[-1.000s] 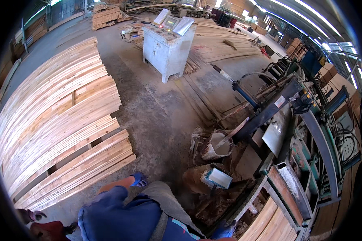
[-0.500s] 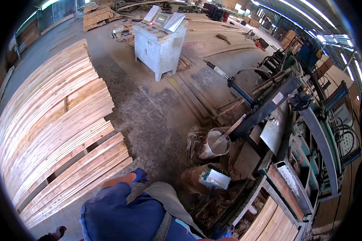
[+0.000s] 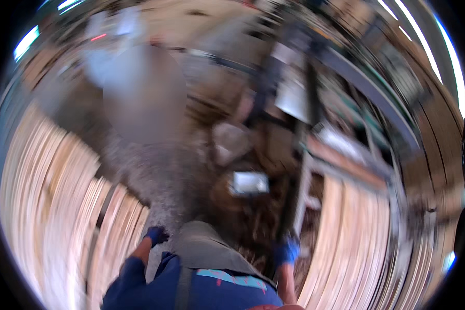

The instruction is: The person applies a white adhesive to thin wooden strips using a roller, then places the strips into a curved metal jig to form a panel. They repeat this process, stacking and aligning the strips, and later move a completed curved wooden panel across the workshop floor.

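My left hand [image 3: 156, 235], in a dark blue glove, hangs beside the near end of the stacked planks [image 3: 51, 191]; its fingers look loosely apart, with nothing seen in them. My right hand [image 3: 287, 251], in a brighter blue glove, is by the metal edge [image 3: 300, 201] of the machine frame, left of the pale boards [image 3: 349, 232] lying there. Motion smears its fingers, and I cannot tell whether it touches the edge. A grey apron [image 3: 199, 248] covers my front.
In front stand a whitish bucket [image 3: 231, 142] and a container with a pale rectangular top [image 3: 249, 183]. The machine's metal beams [image 3: 369, 88] fill the right side. A pale cabinet [image 3: 99, 67] is farther off at the left. Bare concrete floor [image 3: 144, 170] lies between stack and buckets.
My view has swung right and blurred, bringing the machine and boards toward the middle. My right hand and forearm have come fully into view. The dark-gloved hand at the lower left is gone.
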